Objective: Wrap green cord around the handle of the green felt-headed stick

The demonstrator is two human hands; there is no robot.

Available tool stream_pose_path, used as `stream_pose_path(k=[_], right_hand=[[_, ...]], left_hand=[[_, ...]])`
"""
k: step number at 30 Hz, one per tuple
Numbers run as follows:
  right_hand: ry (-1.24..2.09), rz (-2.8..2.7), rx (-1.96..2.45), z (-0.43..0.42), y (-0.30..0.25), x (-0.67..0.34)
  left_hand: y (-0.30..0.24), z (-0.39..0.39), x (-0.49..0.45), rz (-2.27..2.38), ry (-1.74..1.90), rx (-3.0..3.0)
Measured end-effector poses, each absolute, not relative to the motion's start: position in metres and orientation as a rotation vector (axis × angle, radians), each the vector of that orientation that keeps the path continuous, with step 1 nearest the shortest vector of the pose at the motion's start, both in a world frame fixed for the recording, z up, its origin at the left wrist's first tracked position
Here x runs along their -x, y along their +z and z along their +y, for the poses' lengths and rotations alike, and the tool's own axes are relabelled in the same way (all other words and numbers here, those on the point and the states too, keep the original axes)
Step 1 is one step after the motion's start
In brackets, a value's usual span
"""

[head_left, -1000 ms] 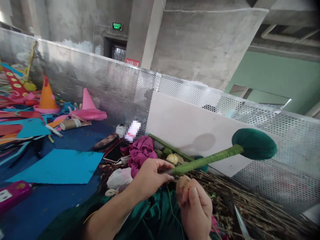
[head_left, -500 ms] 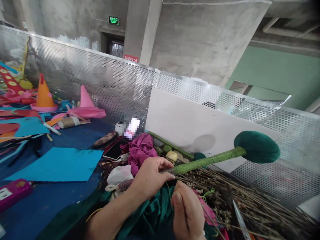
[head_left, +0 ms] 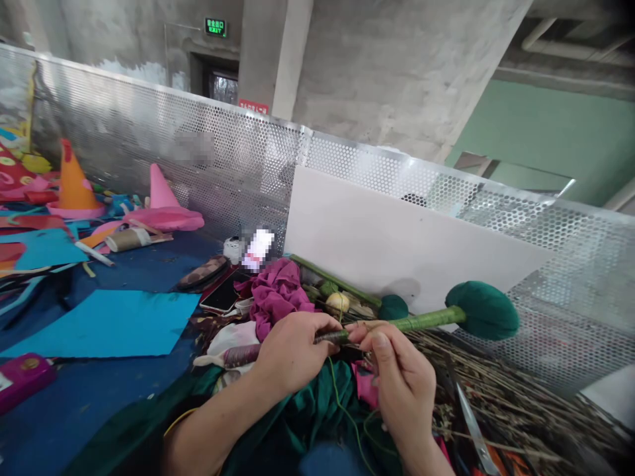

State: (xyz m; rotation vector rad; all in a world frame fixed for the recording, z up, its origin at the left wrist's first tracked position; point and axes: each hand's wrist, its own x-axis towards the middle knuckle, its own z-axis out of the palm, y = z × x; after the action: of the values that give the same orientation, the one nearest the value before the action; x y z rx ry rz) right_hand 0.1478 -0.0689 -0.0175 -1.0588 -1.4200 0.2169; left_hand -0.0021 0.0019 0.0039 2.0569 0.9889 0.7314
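Observation:
My left hand [head_left: 292, 347] is closed around a long stick [head_left: 421, 322] wound with green thread. A dark green velvet disc [head_left: 481, 309] caps the stick's far right end. On the other side of my left hand a purple-wrapped piece [head_left: 241, 356] lies in line with the stick; my hand hides whether they join. My right hand [head_left: 404, 377] pinches at the stick just right of my left fingers. Loose green thread [head_left: 347, 411] hangs below both hands and loops toward my right palm. Dark green velvet cloth [head_left: 292, 416] lies bunched beneath them.
Dry stems [head_left: 520, 390] and scissors [head_left: 473, 423] lie at right. Behind are magenta cloth [head_left: 280, 291], a phone [head_left: 225, 294] and a white board [head_left: 357, 231] against a perforated metal screen [head_left: 238, 152]. Blue sheet [head_left: 109, 324] and foam hats [head_left: 79, 178] lie left.
My right hand has risen from below the stick and now touches it. The stick's disc end has come lower and further left. More loose thread shows below my hands.

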Motion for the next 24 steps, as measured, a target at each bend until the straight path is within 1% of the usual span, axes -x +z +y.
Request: stream_pose_path(k=[4,11,18,24], right_hand=[[0.150,-1.498,1.165,-0.066,-0.014,-0.155],[0.148,-1.595,1.249,-0.059,-0.012,-0.162],[0.232,-1.592,1.377,-0.052,-0.018,-0.166],[0.312,-1.563,1.443,-0.047,-0.017,-0.169]], left_hand=[[0.004,-0.003,0.002,1.039,0.698,-2.209],[0.003,-0.010,-0.001,1.028,0.603,-2.472],[0.000,-0.012,-0.003,0.927,0.528,-2.726],[-0.011,-0.012,-0.004,0.868,0.607,-2.918]])
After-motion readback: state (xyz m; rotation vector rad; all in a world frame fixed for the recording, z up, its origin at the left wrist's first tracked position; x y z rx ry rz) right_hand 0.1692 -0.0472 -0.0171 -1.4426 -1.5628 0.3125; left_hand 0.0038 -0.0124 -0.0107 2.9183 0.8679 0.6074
